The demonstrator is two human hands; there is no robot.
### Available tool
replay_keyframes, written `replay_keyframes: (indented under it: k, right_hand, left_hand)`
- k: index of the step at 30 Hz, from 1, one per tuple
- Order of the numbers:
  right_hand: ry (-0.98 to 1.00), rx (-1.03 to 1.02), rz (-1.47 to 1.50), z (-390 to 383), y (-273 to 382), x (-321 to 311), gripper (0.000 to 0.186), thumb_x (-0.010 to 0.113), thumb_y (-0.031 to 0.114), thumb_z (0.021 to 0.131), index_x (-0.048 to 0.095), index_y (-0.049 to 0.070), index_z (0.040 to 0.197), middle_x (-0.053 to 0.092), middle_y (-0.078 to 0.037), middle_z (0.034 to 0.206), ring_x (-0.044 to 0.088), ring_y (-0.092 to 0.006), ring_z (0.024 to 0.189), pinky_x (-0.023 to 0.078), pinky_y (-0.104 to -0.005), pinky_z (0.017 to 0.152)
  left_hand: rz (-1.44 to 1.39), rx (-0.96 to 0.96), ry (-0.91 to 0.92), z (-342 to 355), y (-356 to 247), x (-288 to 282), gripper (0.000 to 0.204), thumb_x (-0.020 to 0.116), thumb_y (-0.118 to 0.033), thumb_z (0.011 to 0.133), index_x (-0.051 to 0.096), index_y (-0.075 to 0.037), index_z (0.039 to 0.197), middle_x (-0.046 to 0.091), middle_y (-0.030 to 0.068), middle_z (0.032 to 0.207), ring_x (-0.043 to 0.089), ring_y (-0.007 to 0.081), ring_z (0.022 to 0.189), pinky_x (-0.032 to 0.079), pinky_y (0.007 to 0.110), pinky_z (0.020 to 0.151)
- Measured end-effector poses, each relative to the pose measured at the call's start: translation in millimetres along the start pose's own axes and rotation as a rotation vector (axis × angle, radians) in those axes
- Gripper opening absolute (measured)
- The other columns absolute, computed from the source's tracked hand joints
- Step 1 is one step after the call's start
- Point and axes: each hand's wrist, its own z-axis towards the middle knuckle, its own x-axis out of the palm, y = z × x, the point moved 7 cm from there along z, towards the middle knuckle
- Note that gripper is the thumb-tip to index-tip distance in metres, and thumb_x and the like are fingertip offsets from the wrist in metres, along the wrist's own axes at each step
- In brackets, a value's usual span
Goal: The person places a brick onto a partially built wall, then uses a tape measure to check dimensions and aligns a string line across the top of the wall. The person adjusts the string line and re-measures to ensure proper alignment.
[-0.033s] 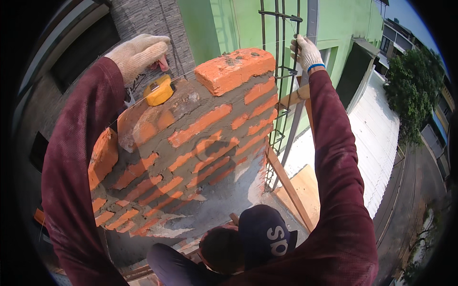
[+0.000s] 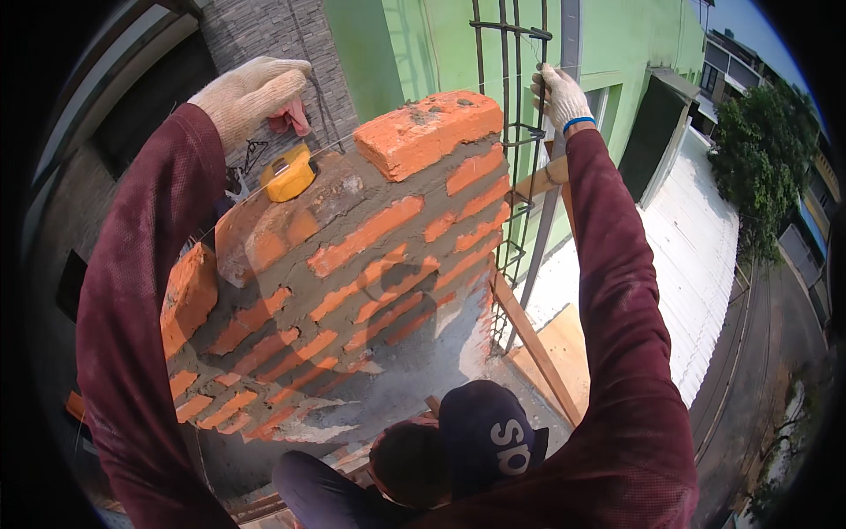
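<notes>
My left hand (image 2: 251, 97), in a cream knit glove, is raised above the left part of a brick wall (image 2: 370, 231), fingers bent and pressed together. Something pink shows below them; what they hold is not clear. A yellow tape measure (image 2: 289, 174) lies on the mortared wall top below that hand. Along the top runs a thin taut string (image 2: 337, 143), passing behind an orange brick (image 2: 429, 132). At its right end my gloved right hand (image 2: 564, 97) pinches the string with thumb and fingertips, beside an upright rebar cage (image 2: 514, 97).
A loose-looking brick (image 2: 189, 295) sits at the wall's stepped left end. Wooden braces (image 2: 538, 348) slant beside the rebar. A person in a dark cap (image 2: 485, 432) is close below me. Right of the wall lie a white corrugated roof (image 2: 687, 256) and a street far below.
The whole view has shifted slightly, with the wall appearing a little further left. Both hands keep nearly the same pose; more of the pink thing shows under my left hand.
</notes>
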Motion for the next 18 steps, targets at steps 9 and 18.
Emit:
replay_keyframes:
  k: [9, 18]
  right_hand:
    - [-0.292, -0.382, -0.494, 11.4, 18.4, -5.1, 0.044, 0.077, 0.032, 0.088, 0.064, -0.003, 0.112, 0.068, -0.015, 0.092, 0.068, -0.0261, 0.081, 0.057, -0.0364, 0.072]
    - [-0.131, -0.463, -0.195, 10.9, -3.8, -2.4, 0.041, 0.074, 0.026, 0.084, 0.064, 0.004, 0.117, 0.072, -0.023, 0.102, 0.071, -0.0375, 0.097, 0.055, -0.0439, 0.088]
  left_hand:
    - [0.020, 0.067, 0.002, 60.5, -116.6, 54.6, 0.054, 0.056, -0.045, 0.104, 0.060, -0.004, 0.139, 0.064, 0.0111, 0.124, 0.063, 0.0198, 0.115, 0.054, 0.037, 0.093]
    - [-0.009, 0.238, 0.234, 15.4, -167.4, 114.2, 0.056, 0.062, -0.043, 0.096, 0.065, 0.001, 0.129, 0.063, 0.0179, 0.129, 0.060, 0.0332, 0.124, 0.045, 0.042, 0.108]
